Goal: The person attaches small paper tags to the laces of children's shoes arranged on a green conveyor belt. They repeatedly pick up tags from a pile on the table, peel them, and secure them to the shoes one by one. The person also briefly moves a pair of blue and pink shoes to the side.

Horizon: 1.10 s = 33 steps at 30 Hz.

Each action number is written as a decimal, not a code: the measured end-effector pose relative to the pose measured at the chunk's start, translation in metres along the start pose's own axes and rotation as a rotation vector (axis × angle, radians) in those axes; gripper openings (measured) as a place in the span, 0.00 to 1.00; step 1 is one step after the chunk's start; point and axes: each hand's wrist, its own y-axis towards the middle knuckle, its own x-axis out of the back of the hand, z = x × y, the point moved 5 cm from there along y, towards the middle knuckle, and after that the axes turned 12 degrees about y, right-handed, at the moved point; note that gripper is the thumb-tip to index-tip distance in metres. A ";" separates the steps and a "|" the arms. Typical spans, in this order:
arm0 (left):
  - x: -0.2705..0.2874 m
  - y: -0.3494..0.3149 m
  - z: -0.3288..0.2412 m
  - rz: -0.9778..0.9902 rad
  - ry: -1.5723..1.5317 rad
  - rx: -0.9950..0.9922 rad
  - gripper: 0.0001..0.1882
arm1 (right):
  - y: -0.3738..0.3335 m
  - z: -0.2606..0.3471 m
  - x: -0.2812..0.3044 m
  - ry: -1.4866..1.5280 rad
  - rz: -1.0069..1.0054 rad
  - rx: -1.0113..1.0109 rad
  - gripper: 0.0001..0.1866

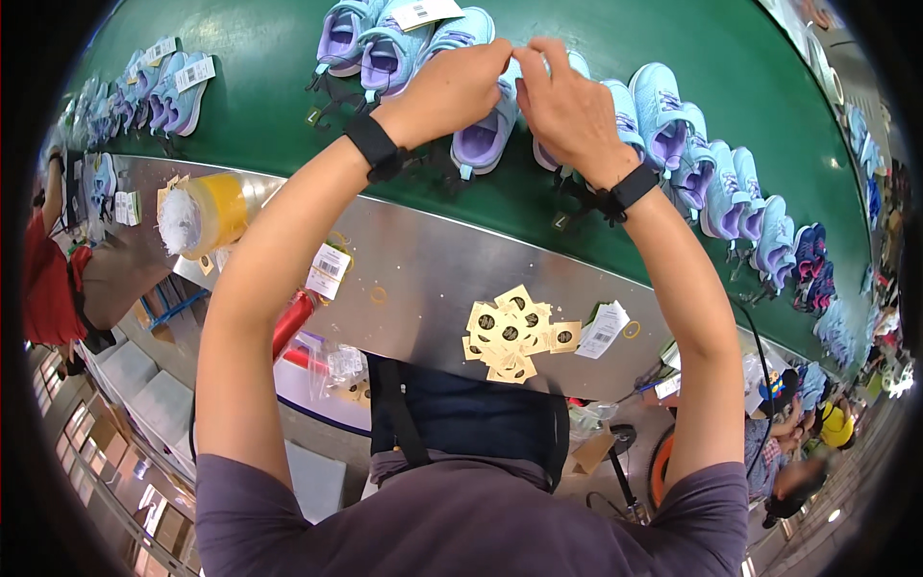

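Observation:
Over the green surface (260,106), my left hand (452,88) and my right hand (574,111) meet at their fingertips. Both are closed in a pinch, and whatever lies between the fingers is too small or hidden to make out. Just below them a light blue shoe with purple lining (481,142) is partly covered by my left hand. Another blue shoe (385,58) stands left of that hand, with a white tag (423,12) on top of its group. To the right of my right hand stands a blue shoe (663,111). A black band circles each wrist.
A metal ledge (423,260) along the near side holds a pile of small cream stickers (510,332), white tags (603,330) and a yellow roll-like container (219,210). More shoes (173,91) stand far left. Other people are at both sides.

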 end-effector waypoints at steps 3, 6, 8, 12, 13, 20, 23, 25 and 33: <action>0.004 -0.006 0.002 -0.067 0.099 0.043 0.04 | 0.005 -0.013 0.000 0.052 -0.103 -0.023 0.11; 0.004 -0.012 0.023 0.119 -0.308 0.325 0.05 | 0.010 -0.027 -0.009 0.548 -0.113 -0.105 0.08; 0.004 -0.019 0.036 0.175 -0.531 0.473 0.10 | 0.006 -0.035 -0.007 0.814 -0.116 -0.390 0.08; 0.013 -0.032 0.054 0.083 -1.163 0.705 0.15 | 0.001 -0.048 0.013 0.823 -0.174 -0.543 0.10; 0.018 -0.033 0.061 0.015 -1.277 0.710 0.15 | 0.001 -0.046 0.015 0.744 -0.140 -0.491 0.09; 0.023 -0.054 0.080 -0.152 -1.470 0.742 0.16 | 0.002 -0.008 -0.020 0.491 0.103 -0.184 0.08; 0.023 -0.056 0.081 -0.205 -1.434 0.767 0.16 | 0.005 0.006 -0.030 0.518 0.081 -0.189 0.07; 0.024 -0.054 0.079 -0.234 -1.430 0.776 0.16 | 0.007 0.008 -0.033 0.533 0.068 -0.188 0.07; 0.026 -0.053 0.071 -0.164 -1.381 0.695 0.17 | 0.016 0.016 -0.044 0.407 0.035 -0.026 0.04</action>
